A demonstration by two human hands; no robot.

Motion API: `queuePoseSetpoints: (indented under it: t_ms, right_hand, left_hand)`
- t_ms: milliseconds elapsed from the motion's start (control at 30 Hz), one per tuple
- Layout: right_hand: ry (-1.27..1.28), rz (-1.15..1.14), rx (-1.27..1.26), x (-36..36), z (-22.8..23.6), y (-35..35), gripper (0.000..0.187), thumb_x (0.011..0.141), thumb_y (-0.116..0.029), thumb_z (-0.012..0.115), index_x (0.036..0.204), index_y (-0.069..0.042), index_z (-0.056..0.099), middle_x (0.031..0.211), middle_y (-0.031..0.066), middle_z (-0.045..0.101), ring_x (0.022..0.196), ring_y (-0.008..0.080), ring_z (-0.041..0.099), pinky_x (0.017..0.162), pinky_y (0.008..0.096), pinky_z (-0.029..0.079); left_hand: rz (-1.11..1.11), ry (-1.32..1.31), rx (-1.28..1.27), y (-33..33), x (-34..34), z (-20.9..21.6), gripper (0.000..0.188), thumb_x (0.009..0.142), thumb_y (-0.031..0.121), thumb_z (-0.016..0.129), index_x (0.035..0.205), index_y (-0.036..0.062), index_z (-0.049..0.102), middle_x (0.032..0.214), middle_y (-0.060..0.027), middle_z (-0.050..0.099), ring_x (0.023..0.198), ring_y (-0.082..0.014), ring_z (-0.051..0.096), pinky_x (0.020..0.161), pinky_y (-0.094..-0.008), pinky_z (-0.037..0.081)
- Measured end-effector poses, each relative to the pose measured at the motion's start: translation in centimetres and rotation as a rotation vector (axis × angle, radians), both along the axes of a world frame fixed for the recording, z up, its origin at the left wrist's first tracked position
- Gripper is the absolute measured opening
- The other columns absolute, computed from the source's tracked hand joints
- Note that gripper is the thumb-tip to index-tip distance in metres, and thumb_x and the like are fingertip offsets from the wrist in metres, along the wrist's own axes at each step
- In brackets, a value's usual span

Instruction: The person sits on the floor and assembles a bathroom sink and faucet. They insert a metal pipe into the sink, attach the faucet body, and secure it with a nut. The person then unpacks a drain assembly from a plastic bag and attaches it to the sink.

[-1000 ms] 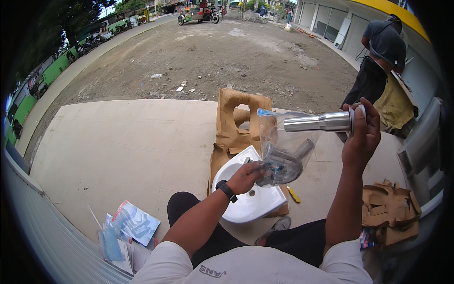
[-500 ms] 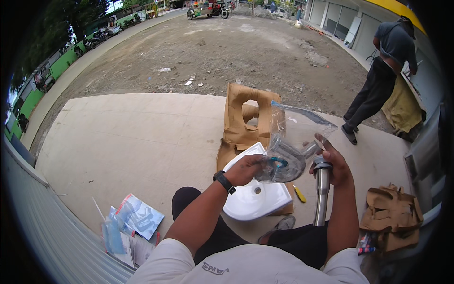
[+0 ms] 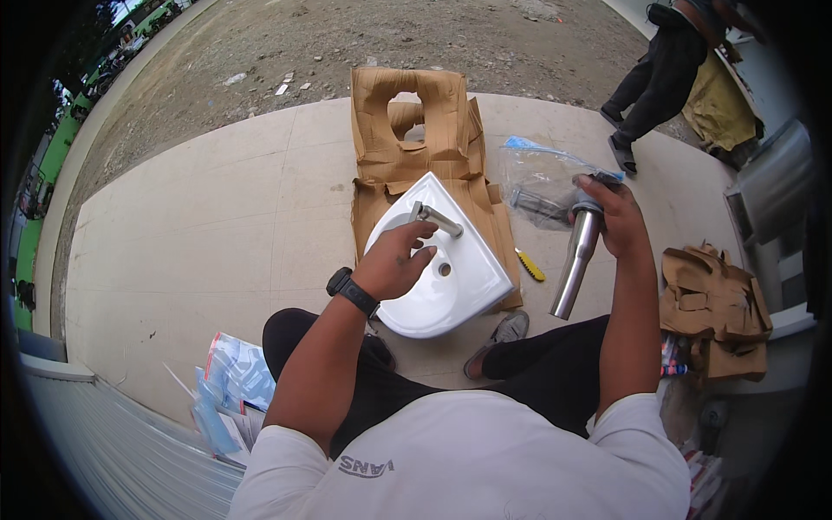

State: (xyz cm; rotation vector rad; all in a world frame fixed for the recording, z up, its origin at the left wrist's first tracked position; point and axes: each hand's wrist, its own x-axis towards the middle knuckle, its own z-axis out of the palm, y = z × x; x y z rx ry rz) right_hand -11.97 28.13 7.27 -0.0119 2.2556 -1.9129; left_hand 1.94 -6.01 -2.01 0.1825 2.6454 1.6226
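Note:
A white washbasin (image 3: pixel 407 299) lies in front of me, with a round drain hole in its bowl. Over its left part is my left hand (image 3: pixel 397 260), fingers and thumb apart and holding nothing. Just beyond its fingertips a metal faucet (image 3: pixel 440 220) stands out over the basin; whether I touch it cannot be made out. My right hand (image 3: pixel 617 217) grips a shiny metal drain pipe (image 3: pixel 575 269) near its wide flanged top, the plain end pointing down. Behind that hand a clear plastic bag (image 3: pixel 542 169) rests on the floor with a dark metallic part inside.
Torn cardboard (image 3: pixel 451 156) lies under and beyond the basin. A yellow cutter knife (image 3: pixel 530 265) is to its right. Folded cardboard (image 3: pixel 715 303) sits at far right, plastic packets (image 3: pixel 238 373) at lower left. Another person (image 3: pixel 663 78) stands at the upper right.
My left hand has let go of the bagged curved pipe and moved left over the basin. The bag is now on the floor. My view has tilted down; the right hand still grips the drain pipe.

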Motion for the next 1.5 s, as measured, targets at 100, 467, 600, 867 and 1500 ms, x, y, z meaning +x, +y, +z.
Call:
queuePoseSetpoints:
  t_ms: [100,467,600,867,1500]
  right_hand:
    - [-0.053,-0.066,0.337,-3.3,-4.4,2.9,0.041,0.087,-0.033,0.079,0.104,0.002,0.069,0.086,0.0093,0.067,0.069,0.0216,0.067,0.06,0.0378,0.055]
    - [-0.561,0.349,1.067,-9.5,-20.4,8.4,0.036,0.078,-0.028,0.079,0.099,0.001,0.078,0.092,0.0163,0.076,0.074,0.0271,0.072,0.067,0.0427,0.059]
    - [-0.685,0.59,1.182,-10.7,-25.1,6.4,0.044,0.077,-0.032,0.079,0.105,0.002,0.078,0.1,0.0188,0.077,0.081,0.0309,0.074,0.072,0.0441,0.059]
    - [-0.351,0.309,0.818,-11.3,-28.2,3.4,0.062,0.078,-0.028,0.076,0.129,0.005,0.067,0.107,0.0227,0.076,0.094,0.031,0.075,0.084,0.0423,0.059]
    - [0.557,0.634,0.276,6.4,-1.8,-12.0,0.053,0.088,-0.022,0.08,0.134,-0.004,0.061,0.128,0.0143,0.066,0.121,0.027,0.063,0.099,0.0407,0.051]
  left_hand:
    - [0.027,-0.064,-0.053,-0.1,0.2,0.2,0.04,0.101,0.013,0.066,0.137,-0.0027,0.059,0.127,-0.0229,0.07,0.115,-0.0324,0.07,0.098,-0.0413,0.056]
    - [0.036,-0.176,-0.204,0.4,-2.1,0.4,0.044,0.097,0.018,0.071,0.137,0.0007,0.062,0.126,-0.022,0.07,0.114,-0.0351,0.07,0.096,-0.0437,0.056]
    - [0.002,-0.184,-0.201,1.0,-3.3,-0.1,0.044,0.097,0.018,0.072,0.136,0.0007,0.062,0.125,-0.0223,0.07,0.114,-0.0353,0.07,0.095,-0.0436,0.056]
    - [0.017,-0.165,-0.14,1.2,-4.6,-0.5,0.045,0.096,0.017,0.073,0.136,-0.0002,0.062,0.124,-0.0224,0.07,0.113,-0.0361,0.069,0.095,-0.0428,0.056]
    - [-0.12,-0.048,0.275,1.8,-0.6,1.1,0.085,0.094,0.032,0.076,0.157,-0.0017,0.031,0.128,-0.0294,0.065,0.115,-0.0364,0.068,0.096,-0.0435,0.054]
